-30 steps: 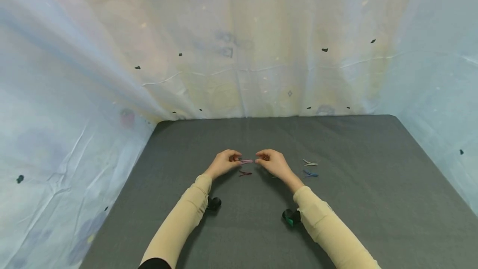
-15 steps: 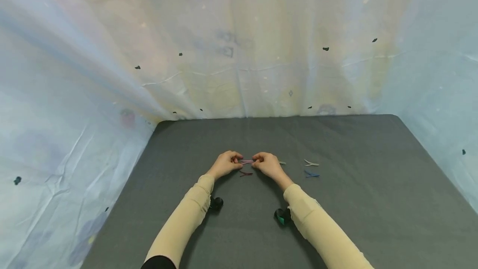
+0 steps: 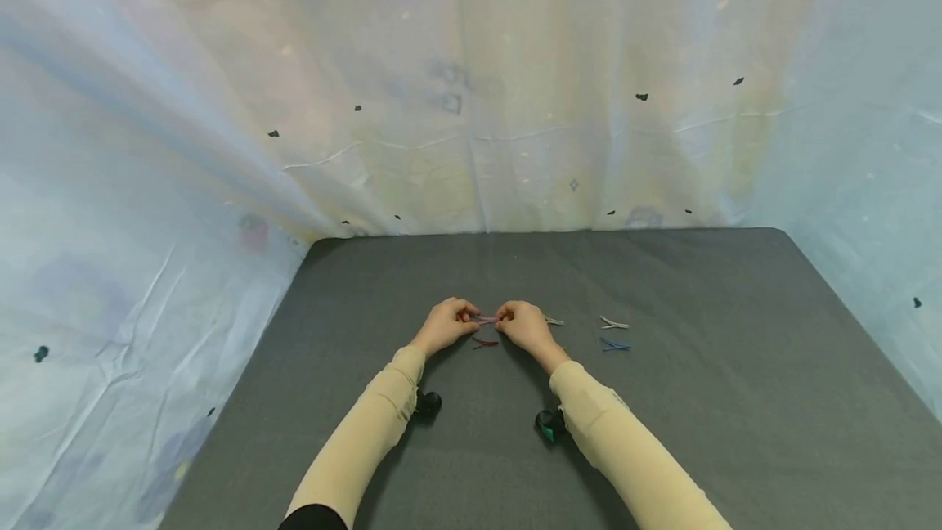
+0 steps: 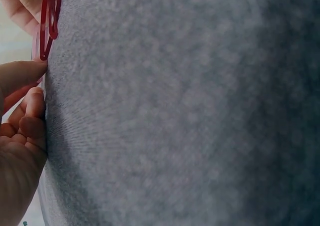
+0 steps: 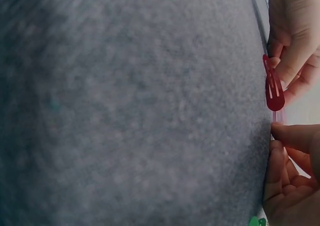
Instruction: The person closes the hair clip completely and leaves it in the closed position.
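In the head view, a pink snap hair clip (image 3: 486,320) lies between my two hands, its legs spread. My left hand (image 3: 444,323) pinches its left end between thumb and fingers. At the opposite end, the fingertips of my right hand (image 3: 526,327) grip it. Just nearer to me, a red snap hair clip (image 3: 485,343) rests on the cloth, untouched. Both wrist views show this red clip (image 4: 50,24) in front of the pink one, hiding much of it. Fingers of my right hand (image 5: 290,178) close on the pink clip at the right wrist view's edge.
A pale yellowish hair clip (image 3: 554,321) lies just right of my right hand, partly covered. Farther right are a cream clip (image 3: 614,323) and a blue clip (image 3: 616,344). Grey cloth covers the table (image 3: 699,415); patterned curtains (image 3: 515,105) hang behind it.
My right hand has moved left and taken hold of the pink clip's right end, uncovering the pale yellowish clip. My left hand has stayed almost in place.
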Demonstrator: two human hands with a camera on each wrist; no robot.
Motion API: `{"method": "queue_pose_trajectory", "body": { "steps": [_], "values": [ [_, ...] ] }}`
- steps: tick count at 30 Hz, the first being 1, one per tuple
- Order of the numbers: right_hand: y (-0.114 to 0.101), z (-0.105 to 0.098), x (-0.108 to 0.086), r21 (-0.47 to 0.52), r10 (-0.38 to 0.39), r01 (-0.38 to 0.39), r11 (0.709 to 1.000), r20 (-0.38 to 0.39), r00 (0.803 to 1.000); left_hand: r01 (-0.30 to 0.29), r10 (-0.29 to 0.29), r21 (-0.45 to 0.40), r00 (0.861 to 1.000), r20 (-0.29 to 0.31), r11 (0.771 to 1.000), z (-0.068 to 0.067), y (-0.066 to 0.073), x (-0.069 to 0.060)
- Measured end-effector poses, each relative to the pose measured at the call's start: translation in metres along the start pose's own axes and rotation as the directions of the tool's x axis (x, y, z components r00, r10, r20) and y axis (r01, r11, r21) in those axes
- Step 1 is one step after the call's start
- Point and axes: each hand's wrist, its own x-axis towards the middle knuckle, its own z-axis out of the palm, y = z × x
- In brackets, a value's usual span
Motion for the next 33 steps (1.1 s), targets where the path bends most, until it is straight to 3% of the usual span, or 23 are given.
{"method": "queue_pose_trajectory", "body": {
  "steps": [6,17,27,33],
  "values": [
    [-0.001,0.000,-0.001,0.000,-0.006,0.006,1.000,-0.002,1.000,-0.011,0.011,0.001,1.000,-0.013,1.000,0.001,-0.002,0.000],
    [-0.002,-0.002,-0.004,0.041,-0.025,0.026,0.999,-0.033,0.999,-0.039,0.038,-0.013,0.994,-0.099,0.999,-0.002,-0.001,-0.005],
    [-0.003,0.000,-0.006,0.051,-0.028,0.035,0.998,-0.136,0.990,-0.094,0.097,0.026,0.972,-0.216,0.995,-0.003,0.007,-0.006],
    [-0.007,-0.001,-0.008,0.027,-0.032,0.037,0.999,-0.153,0.988,-0.080,0.088,0.044,0.969,-0.232,0.996,-0.003,0.012,-0.005]
  ]
}}
